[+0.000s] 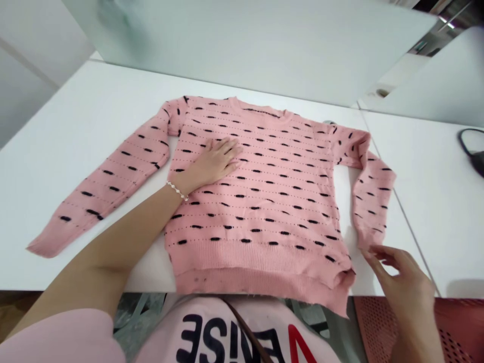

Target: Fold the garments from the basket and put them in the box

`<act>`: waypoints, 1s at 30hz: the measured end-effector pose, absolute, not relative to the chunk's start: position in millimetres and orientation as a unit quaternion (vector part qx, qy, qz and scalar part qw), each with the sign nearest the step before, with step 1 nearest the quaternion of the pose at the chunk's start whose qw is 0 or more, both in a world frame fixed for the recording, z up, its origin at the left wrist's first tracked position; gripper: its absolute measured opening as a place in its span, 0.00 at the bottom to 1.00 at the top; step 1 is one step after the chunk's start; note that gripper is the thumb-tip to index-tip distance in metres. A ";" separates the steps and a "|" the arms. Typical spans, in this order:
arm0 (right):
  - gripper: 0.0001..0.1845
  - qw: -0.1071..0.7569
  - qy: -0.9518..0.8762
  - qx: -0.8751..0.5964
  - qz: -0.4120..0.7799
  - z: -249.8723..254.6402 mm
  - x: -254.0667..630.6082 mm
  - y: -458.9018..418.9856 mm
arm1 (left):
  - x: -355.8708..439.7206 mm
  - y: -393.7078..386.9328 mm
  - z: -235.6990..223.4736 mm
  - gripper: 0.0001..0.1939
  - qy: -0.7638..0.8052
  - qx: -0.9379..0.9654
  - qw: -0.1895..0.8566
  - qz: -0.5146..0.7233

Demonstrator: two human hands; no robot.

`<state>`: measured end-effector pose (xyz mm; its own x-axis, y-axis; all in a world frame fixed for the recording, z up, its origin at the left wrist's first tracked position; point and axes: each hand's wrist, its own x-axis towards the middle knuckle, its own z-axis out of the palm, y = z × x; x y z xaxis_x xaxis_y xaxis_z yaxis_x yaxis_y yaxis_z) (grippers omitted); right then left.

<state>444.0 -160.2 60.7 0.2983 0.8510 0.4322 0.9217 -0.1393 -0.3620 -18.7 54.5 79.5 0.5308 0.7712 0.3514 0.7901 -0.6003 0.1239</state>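
A pink knit sweater (257, 201) with short black dashes lies spread face up on the white table (75, 106). Its hem hangs slightly over the table's near edge. My left hand (214, 164) rests flat on the chest of the sweater, fingers slightly spread, with a beaded bracelet (177, 190) on the wrist. The sweater's left-hand sleeve (106, 186) stretches out diagonally. The other sleeve (372, 196) bends down beside the body. My right hand (397, 277) hovers at its cuff, fingertips at or just touching the knit, holding nothing I can see.
A pale glass or mirror panel (245, 45) stands along the table's far side. A black cable (471, 146) lies at the right edge, past a seam in the tabletop. A pink perforated surface (389, 322) sits below the near edge at lower right.
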 end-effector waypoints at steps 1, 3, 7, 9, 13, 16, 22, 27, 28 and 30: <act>0.35 0.289 -0.606 -0.733 -0.112 60.6 443.6 -155.7 | -18.4 53.8 79.9 0.30 -0.448 -0.874 0.024 -0.189; 0.35 0.274 -0.636 -0.699 -0.177 56.6 443.1 -147.3 | -17.9 52.3 80.9 0.30 -0.448 -0.873 0.023 -0.190; 0.27 0.277 -0.625 -0.710 -0.172 47.4 451.0 -133.2 | -17.4 50.7 81.0 0.30 -0.444 -0.874 0.026 -0.194; 0.22 0.296 -0.609 -0.727 -0.116 54.0 460.5 -125.7 | -17.2 50.6 80.3 0.30 -0.444 -0.873 0.025 -0.200; 0.16 0.382 -0.583 -0.717 0.029 103.2 473.0 -103.5 | -16.6 50.4 79.6 0.29 -0.443 -0.870 0.020 -0.214; 0.09 0.548 -0.541 -0.631 0.090 158.9 452.6 -80.0 | -16.6 50.3 79.3 0.30 -0.441 -0.871 0.022 -0.216; 0.12 0.590 -0.635 -0.418 0.272 221.0 328.4 -25.4 | -16.7 49.5 79.4 0.30 -0.439 -0.871 0.001 -0.223; 0.18 0.419 -0.709 -0.350 0.447 199.7 218.1 9.6 | -15.3 48.9 88.4 0.25 -0.398 -0.862 -0.104 -0.294; 0.20 0.398 -0.717 -0.354 0.448 192.2 201.6 14.5 | -15.7 49.1 90.7 0.23 -0.396 -0.848 -0.145 -0.321; 0.22 0.379 -0.732 -0.377 0.423 177.1 177.0 22.1 | -17.7 49.7 94.7 0.21 -0.393 -0.807 -0.230 -0.378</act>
<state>177.0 22.1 177.1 -0.4284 0.8723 0.2356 0.2314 0.3580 -0.9046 -17.7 49.7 94.7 0.4065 0.8068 0.4288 0.4598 -0.5862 0.6671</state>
